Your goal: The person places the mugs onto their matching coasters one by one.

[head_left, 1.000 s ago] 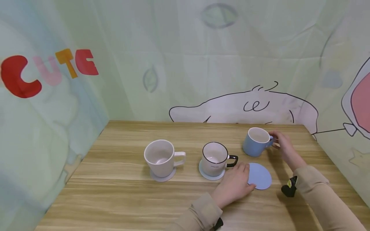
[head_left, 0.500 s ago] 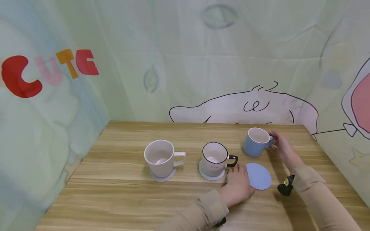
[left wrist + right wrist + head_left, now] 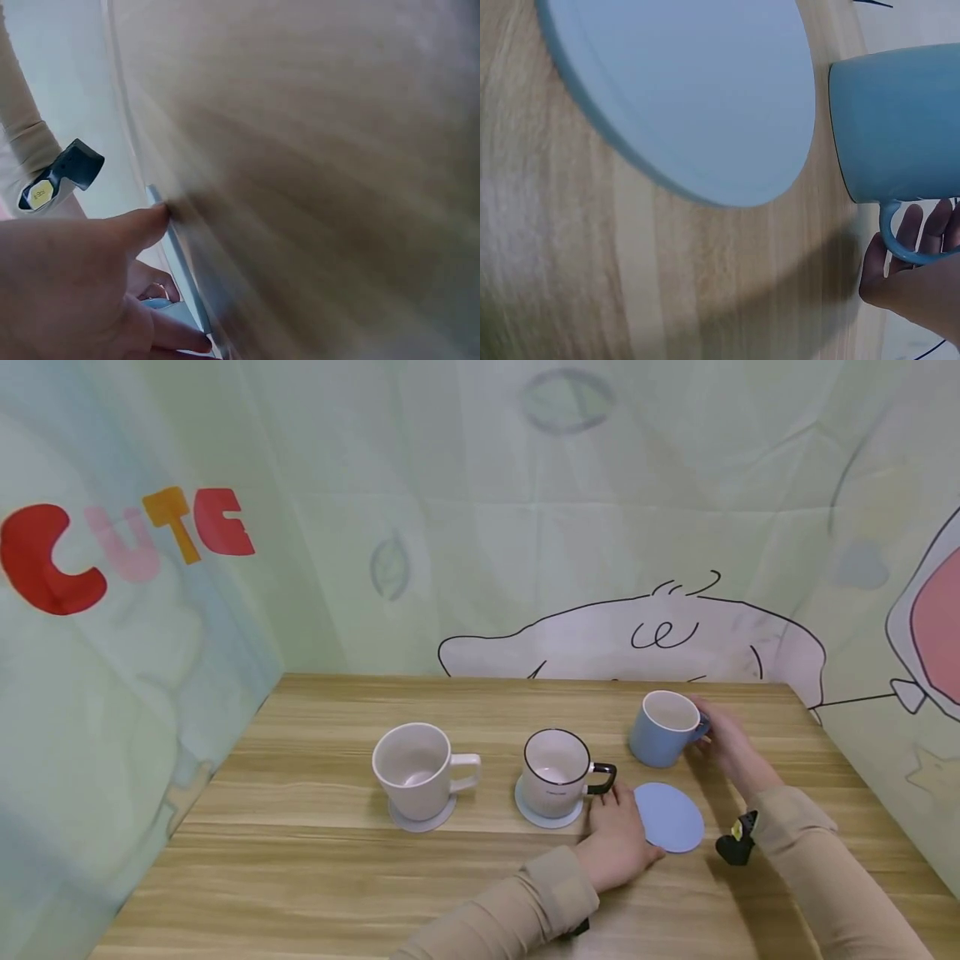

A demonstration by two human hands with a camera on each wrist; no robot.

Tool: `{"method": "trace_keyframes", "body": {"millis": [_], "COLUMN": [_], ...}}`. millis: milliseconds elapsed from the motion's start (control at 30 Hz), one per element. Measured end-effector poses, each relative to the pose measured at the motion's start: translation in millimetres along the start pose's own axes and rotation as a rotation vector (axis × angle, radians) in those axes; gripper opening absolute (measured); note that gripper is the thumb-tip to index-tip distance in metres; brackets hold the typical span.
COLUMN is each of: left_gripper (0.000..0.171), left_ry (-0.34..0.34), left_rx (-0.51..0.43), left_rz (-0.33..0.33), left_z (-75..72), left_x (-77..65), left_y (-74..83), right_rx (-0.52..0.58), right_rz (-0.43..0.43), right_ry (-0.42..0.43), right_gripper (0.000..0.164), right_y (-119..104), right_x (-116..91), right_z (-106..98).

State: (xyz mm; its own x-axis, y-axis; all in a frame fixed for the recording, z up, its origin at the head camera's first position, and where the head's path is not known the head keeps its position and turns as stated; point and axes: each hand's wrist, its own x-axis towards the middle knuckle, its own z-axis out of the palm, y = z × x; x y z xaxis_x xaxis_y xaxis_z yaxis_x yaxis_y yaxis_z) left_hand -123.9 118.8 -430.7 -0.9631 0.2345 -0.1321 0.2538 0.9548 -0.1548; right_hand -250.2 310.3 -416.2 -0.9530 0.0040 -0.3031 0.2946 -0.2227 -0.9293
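My left hand (image 3: 618, 835) lies at the left side of a round blue coaster (image 3: 675, 820), thumb and extended fingers touching its edge. In the left wrist view the thumb (image 3: 146, 227) meets the rim of the coaster (image 3: 184, 270), which shows edge-on. Behind the coaster stands a blue mug (image 3: 660, 739) with a white inside, upright on the table. My right hand (image 3: 723, 739) holds its handle; the right wrist view shows the thumb and fingers (image 3: 911, 225) on either side of the mug's handle (image 3: 889, 232). Other parts of the fingers are hidden.
A white mug with a black rim and black handle (image 3: 555, 777) stands on a pale coaster (image 3: 543, 821), its handle close to my left fingertips. Farther left, a larger white mug (image 3: 416, 781) rests on another coaster (image 3: 420, 823). Patterned cloth (image 3: 480, 527) encloses the wooden table (image 3: 337, 877).
My left hand has turned and drawn slightly off the coaster to its left edge. The right hand has closed in around the blue mug's handle. The mugs stay in place.
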Motion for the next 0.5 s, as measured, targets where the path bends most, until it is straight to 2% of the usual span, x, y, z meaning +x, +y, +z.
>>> {"method": "trace_keyframes", "body": {"millis": [200, 300, 500], "left_gripper": [0.095, 0.093, 0.093], "left_ry": [-0.017, -0.01, -0.005], "left_rx": [-0.01, -0.014, 0.0], "left_rz": [-0.011, -0.011, -0.036], "left_z": [-0.3, -0.2, 0.2], "left_x": [0.4, 0.4, 0.8], "left_y": [-0.6, -0.5, 1.1], "right_rx": [-0.033, -0.02, -0.022], "right_rz": [-0.055, -0.056, -0.047], "right_ry": [-0.068, -0.098, -0.086], "right_gripper": [0.03, 0.025, 0.024], "right_y": [7.3, 10.2, 10.0], "right_x": [8.3, 16.1, 17.7], "right_z": [-8.5, -15.5, -14.1]}}
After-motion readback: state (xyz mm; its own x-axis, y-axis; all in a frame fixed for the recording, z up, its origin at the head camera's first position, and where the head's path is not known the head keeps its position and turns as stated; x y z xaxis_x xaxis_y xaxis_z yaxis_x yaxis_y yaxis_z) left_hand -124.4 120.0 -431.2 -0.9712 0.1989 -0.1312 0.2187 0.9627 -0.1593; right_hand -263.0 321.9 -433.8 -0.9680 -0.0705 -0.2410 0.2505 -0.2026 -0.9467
